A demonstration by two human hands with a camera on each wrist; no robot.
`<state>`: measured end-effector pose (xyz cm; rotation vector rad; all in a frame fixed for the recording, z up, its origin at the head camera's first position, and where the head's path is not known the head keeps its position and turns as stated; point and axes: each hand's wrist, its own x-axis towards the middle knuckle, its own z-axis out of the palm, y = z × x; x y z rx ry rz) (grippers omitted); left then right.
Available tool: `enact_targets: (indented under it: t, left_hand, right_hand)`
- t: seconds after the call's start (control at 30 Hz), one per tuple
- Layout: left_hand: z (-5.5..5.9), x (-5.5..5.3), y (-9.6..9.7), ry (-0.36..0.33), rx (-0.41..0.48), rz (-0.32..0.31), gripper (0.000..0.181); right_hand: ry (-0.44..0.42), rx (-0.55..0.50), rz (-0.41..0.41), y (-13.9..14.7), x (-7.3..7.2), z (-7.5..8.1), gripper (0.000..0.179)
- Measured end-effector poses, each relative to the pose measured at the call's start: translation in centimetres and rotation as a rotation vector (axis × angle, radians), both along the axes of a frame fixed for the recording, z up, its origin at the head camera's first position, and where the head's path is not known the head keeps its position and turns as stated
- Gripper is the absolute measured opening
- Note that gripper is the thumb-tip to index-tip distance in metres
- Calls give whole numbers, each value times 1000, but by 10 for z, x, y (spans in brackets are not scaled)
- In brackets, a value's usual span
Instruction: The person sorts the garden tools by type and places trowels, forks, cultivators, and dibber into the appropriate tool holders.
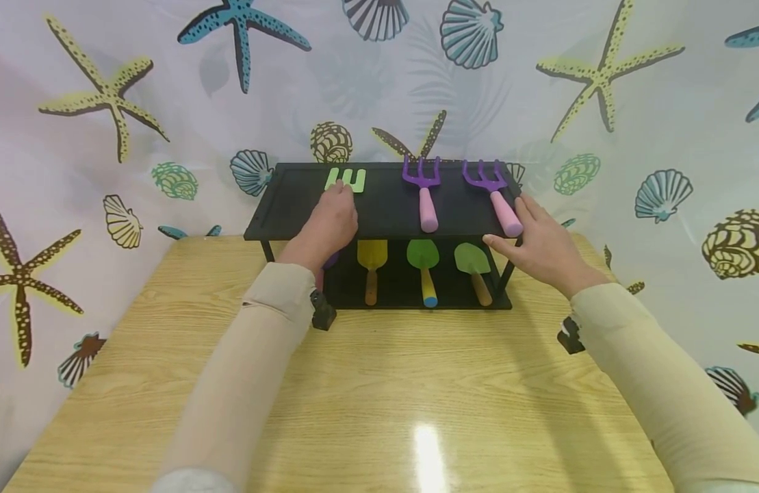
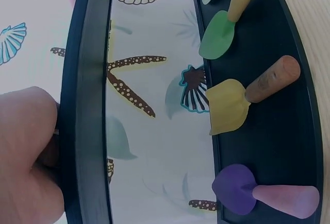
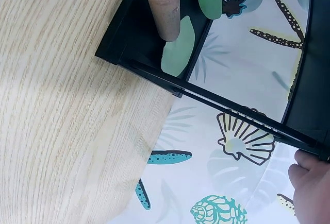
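Observation:
On the top shelf of a black two-tier rack (image 1: 379,205), my left hand (image 1: 336,222) grips a light green hand fork (image 1: 357,179). Its tines point to the back, and its handle is hidden under my hand. In the left wrist view the curled left hand (image 2: 28,157) sits at the top shelf's edge. My right hand (image 1: 545,243) rests against the rack's right front corner, fingers extended along the end and thumb at the front edge. Beside it lies a purple hand fork with a pink handle (image 1: 506,216); a similar purple fork (image 1: 428,209) lies nearer the middle.
Several trowels lie on the lower shelf: a purple one (image 2: 237,188), a yellow one (image 1: 372,253), a green one (image 1: 423,253) and a pale green one (image 1: 471,259). The rack stands on a wooden table (image 1: 379,383) against a shell-patterned cloth (image 1: 391,82).

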<state>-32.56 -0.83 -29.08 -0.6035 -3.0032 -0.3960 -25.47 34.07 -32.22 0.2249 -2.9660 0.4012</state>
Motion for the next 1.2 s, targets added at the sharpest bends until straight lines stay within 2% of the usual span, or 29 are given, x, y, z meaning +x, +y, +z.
enact_targets:
  t: [0.13, 0.2, 0.43, 0.67, 0.83, 0.97, 1.2]
  left_hand:
    - [-1, 3, -4, -18, 105, 24, 60]
    - [0, 5, -7, -7, 128, 28, 64]
    - [0, 18, -28, 120, 66, -19, 65]
    - [-4, 42, -52, 240, 37, -63, 62]
    - [-13, 59, -71, 270, 52, -74, 63]
    - [-22, 72, -83, 288, 95, -84, 63]
    - [-38, 89, -101, 319, 158, -88, 61]
  right_hand:
    - [-3, 1, 2, 0, 0, 1, 107]
    - [-4, 1, 2, 0, 0, 1, 107]
    - [-10, -1, 8, -2, -1, 1, 107]
    - [-5, -6, 11, -1, -1, 0, 106]
    - [5, -11, 16, 1, 0, -2, 106]
    - [23, -5, 18, 3, 1, -4, 105]
    - [35, 39, 21, -1, 1, 0, 105]
